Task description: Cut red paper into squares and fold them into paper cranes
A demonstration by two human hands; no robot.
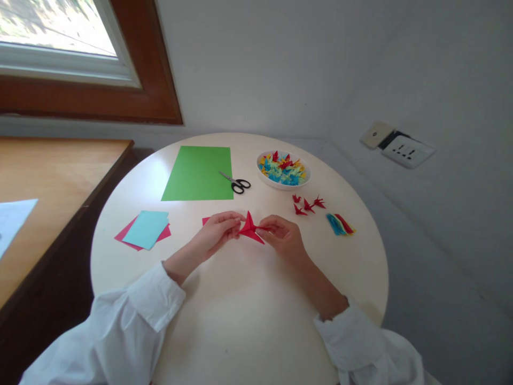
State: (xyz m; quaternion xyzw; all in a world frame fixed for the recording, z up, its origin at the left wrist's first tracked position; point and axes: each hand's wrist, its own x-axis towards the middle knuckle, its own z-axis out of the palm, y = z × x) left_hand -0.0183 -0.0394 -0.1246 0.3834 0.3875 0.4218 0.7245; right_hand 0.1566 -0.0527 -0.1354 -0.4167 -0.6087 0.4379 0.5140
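A red folded paper crane (pixel 250 229) is held between my two hands over the middle of the round table, its pointed wings spread up and down. My left hand (pixel 218 230) pinches its left side between thumb and fingers. On the other side, my right hand (pixel 282 232) grips a thin right point of the crane with closed fingertips. Behind my left hand a bit of red paper (pixel 206 220) shows on the table; most of it is hidden. Several small red cranes (pixel 308 205) lie beyond my right hand.
A white bowl (pixel 284 186) of colourful cranes stands at the back. Black-handled scissors (pixel 238 185) overlap a green sheet (pixel 200 174). Blue and red paper squares (pixel 146 230) lie left, coloured paper pieces (pixel 340 224) right. A wall borders the round white table (pixel 248 321).
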